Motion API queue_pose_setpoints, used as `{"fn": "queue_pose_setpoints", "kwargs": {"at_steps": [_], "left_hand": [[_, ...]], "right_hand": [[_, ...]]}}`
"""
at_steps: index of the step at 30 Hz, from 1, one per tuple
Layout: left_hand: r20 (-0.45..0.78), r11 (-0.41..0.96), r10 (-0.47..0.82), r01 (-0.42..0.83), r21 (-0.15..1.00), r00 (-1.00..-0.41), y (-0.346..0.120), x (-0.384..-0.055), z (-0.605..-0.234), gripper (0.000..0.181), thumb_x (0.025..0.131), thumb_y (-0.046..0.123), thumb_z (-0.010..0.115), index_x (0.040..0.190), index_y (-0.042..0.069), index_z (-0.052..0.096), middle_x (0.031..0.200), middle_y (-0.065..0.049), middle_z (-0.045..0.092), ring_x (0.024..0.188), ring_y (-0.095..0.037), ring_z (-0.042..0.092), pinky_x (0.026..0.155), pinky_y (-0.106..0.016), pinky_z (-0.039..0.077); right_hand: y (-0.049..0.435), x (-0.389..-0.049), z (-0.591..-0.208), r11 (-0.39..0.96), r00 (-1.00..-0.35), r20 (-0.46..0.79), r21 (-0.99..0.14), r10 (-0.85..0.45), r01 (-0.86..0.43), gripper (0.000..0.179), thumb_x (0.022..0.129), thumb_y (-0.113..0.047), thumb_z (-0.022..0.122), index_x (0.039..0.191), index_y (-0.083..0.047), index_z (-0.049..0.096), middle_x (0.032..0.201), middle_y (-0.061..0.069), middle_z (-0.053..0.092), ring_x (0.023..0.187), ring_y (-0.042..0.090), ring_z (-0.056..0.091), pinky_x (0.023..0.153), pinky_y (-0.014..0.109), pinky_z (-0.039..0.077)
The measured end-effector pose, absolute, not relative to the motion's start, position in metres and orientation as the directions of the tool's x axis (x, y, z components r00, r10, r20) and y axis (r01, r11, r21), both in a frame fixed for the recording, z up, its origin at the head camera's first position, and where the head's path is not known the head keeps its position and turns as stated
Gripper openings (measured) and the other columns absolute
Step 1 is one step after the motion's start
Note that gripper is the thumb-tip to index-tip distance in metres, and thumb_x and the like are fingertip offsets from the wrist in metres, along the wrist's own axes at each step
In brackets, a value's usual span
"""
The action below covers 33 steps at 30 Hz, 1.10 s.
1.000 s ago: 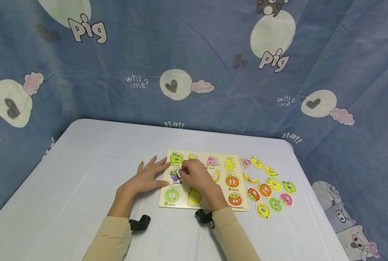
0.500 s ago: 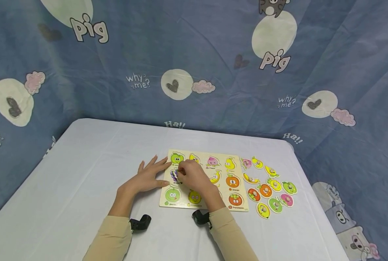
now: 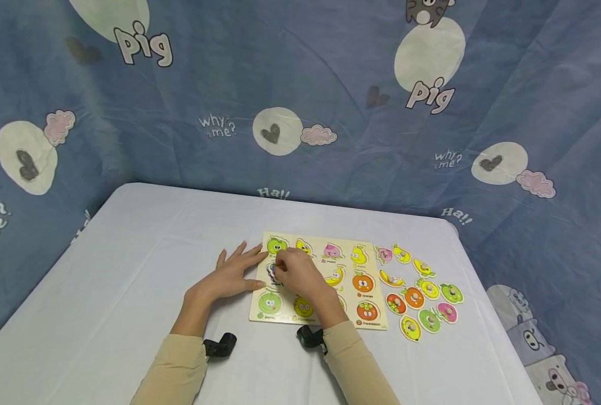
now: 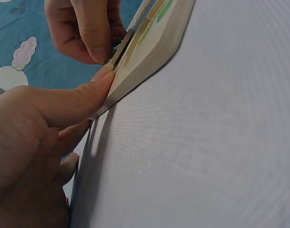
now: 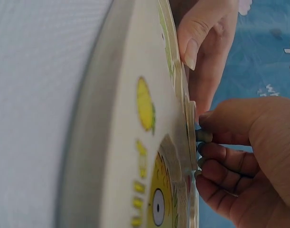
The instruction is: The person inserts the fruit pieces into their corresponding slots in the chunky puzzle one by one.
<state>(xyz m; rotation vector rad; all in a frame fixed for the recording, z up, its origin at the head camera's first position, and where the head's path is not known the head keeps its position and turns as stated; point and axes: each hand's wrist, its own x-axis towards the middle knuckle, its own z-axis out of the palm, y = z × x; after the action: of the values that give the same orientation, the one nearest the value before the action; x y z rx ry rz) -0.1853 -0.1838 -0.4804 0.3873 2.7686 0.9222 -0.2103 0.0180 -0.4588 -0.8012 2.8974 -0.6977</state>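
A cream wooden fruit puzzle board (image 3: pixel 348 298) lies on the white table. My left hand (image 3: pixel 229 275) rests at the board's left side, fingers spread and straight; in the left wrist view its thumb (image 4: pixel 90 97) touches the board's edge. My right hand (image 3: pixel 302 275) reaches over the board to the grape spot. There it pinches the small knob (image 5: pixel 204 136) of the grape puzzle piece (image 3: pixel 271 272). In the right wrist view the piece's edge (image 5: pixel 192 137) stands slightly proud of the board. My right hand hides part of the grape piece and the middle of the board.
Several loose knobbed fruit pieces lie right of the board, among them a banana (image 3: pixel 391 278), an orange (image 3: pixel 414 298), a persimmon (image 3: pixel 396 304), a green apple (image 3: pixel 451 293) and a lemon (image 3: pixel 410 328). A blue printed cloth (image 3: pixel 300 169) hangs behind the table.
My right hand has shifted slightly left over the grape spot, covering more of the piece. My left hand has stayed at the board's edge. The head view has turned slightly.
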Motion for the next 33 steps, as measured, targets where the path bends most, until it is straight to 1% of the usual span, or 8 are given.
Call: {"fn": "queue_pose_setpoints", "kwargs": {"at_steps": [9,18,25,33], "left_hand": [[-0.105,0.773,0.306,0.182,0.608,-0.946,-0.1831,-0.1862,-0.4810,0.078,0.084,0.042,0.075,0.152,0.025,0.041,0.165,-0.004,0.026,0.156,-0.038,0.003,0.119,-0.070,-0.009],[-0.102,0.770,0.309,0.186,0.610,-0.946,-0.1813,-0.1865,-0.4803,0.078,0.084,0.042,0.075,0.152,0.025,0.042,0.165,-0.004,0.027,0.156,-0.038,0.003,0.119,-0.070,-0.009],[-0.102,0.771,0.311,0.188,0.608,-0.945,-0.1816,-0.1872,-0.4805,0.078,0.084,0.042,0.075,0.152,0.025,0.042,0.165,-0.003,0.027,0.156,-0.037,0.003,0.119,-0.070,-0.009],[-0.105,0.773,0.306,0.182,0.608,-0.946,-0.1834,-0.1857,-0.4809,0.078,0.084,0.042,0.075,0.152,0.024,0.042,0.165,-0.004,0.026,0.156,-0.038,0.003,0.119,-0.070,-0.009]], "right_hand": [[0.0161,-0.2096,-0.4578,0.768,-0.867,0.061,-0.437,-0.494,-0.468,0.005,0.092,-0.022,0.070,0.093,-0.017,0.071,0.082,-0.007,0.060,0.074,0.008,0.052,0.064,0.018,0.045],[0.0131,-0.2092,-0.4574,0.772,-0.871,0.030,-0.449,-0.490,-0.450,0.007,0.094,-0.023,0.069,0.093,-0.016,0.070,0.083,-0.006,0.061,0.076,0.008,0.053,0.066,0.018,0.046],[0.0130,-0.2092,-0.4590,0.772,-0.872,0.044,-0.444,-0.488,-0.454,0.006,0.093,-0.022,0.069,0.091,-0.017,0.070,0.081,-0.007,0.060,0.076,0.009,0.052,0.065,0.019,0.045],[0.0131,-0.2096,-0.4626,0.778,-0.876,0.024,-0.448,-0.481,-0.440,0.007,0.093,-0.024,0.070,0.095,-0.017,0.070,0.084,-0.008,0.060,0.077,0.008,0.052,0.067,0.019,0.046]]}}
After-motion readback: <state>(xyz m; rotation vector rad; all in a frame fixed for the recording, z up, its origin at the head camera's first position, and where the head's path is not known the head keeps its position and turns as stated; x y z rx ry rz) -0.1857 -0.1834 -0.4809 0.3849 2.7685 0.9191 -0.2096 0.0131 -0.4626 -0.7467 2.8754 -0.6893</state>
